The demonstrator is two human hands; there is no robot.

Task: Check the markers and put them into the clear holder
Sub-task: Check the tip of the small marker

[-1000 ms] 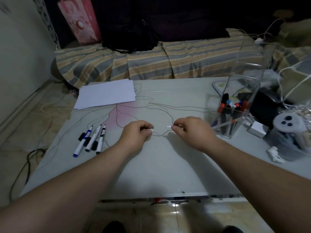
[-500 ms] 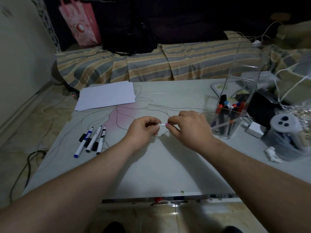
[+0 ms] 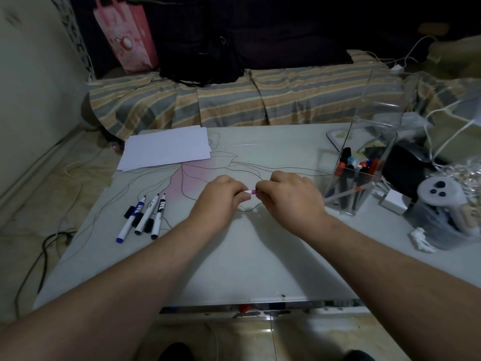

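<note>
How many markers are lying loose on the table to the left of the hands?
3, side by side left of the left hand: a blue-ended marker, a middle one, and the right one. The hands may hide another.

Both forearms are bare to the frame's edge, with no sleeves, and the hands [image 3: 260,199] ungloved.

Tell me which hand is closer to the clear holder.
Right. The right hand is just left of the clear holder, pinching one end of a marker. The left hand grips the marker's other end, farther from the holder.
</note>
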